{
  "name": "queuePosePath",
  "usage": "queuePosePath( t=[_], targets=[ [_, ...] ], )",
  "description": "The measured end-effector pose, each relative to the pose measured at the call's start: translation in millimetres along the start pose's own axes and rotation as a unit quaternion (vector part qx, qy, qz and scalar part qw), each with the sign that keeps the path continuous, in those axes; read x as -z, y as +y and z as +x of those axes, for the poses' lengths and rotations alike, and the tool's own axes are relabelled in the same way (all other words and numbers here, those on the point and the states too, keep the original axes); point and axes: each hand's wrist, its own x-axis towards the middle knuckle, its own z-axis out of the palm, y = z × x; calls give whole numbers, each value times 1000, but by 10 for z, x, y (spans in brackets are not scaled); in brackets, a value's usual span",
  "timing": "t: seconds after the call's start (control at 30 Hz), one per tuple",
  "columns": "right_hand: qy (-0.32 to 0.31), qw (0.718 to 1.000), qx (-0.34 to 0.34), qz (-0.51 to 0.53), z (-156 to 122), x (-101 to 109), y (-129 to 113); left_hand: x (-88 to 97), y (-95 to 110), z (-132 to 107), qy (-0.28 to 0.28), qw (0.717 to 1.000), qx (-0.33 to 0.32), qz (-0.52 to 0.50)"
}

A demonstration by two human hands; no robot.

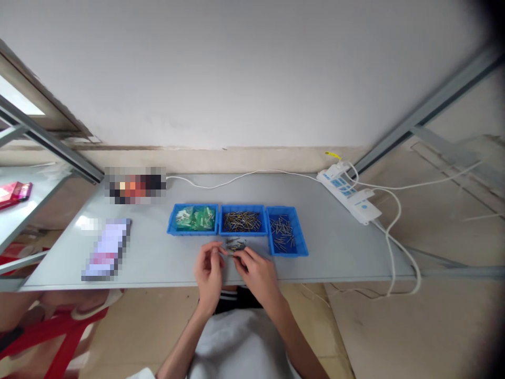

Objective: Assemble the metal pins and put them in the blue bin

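Both hands meet over the front of a grey table (339, 252). My left hand (209, 271) has its fingers curled in a pinch, and my right hand (254, 271) is pinched on a thin metal pin (228, 253) that spans between the two hands. Just beyond the fingertips lies a small loose pile of pins (236, 244) on the table. Behind it stand three blue trays in a row: the left tray (193, 219) with green and clear parts, the middle tray (242, 221) with dark pins, the right tray (286, 231) with silver pins.
A white power strip (349, 193) with white cables lies at the back right, one cable hanging over the table's front edge. A blurred flat object (106, 250) lies at the left and another (134, 185) at the back left. A red stool (59, 331) stands low at the left.
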Motion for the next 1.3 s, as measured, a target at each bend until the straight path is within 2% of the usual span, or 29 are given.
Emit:
queuePosePath(
  t=[0.13, 0.27, 0.33, 0.47, 0.67, 1.0, 1.13, 1.3],
  targets=[
    [-4, 1000, 10, 14, 30, 18, -17, -10, 3, -2, 0, 1000, 1, 9],
    [56, 994, -12, 98, 38, 49, -47, -1, -10, 3, 15, 1000, -12, 25],
    [89, 985, -23, 148, 56, 37, -65, 1, -4, 22, -19, 998, -20, 50],
    [122, 966, -38, 224, 99, -44, -80, -23, 20, 80, -136, 982, -65, 113],
    [124, 951, -63, 277, 89, -84, -38, -39, 1, 137, -179, 971, -94, 127],
    [128, 947, -39, 292, 57, 29, -80, -35, -31, 156, -172, 973, -106, 110],
    [139, 946, -34, 291, 30, 3, -71, -34, -19, 145, -167, 972, -114, 119],
    [160, 940, -63, 295, -9, -66, -36, -42, -15, 109, -163, 968, -127, 144]
  ],
)
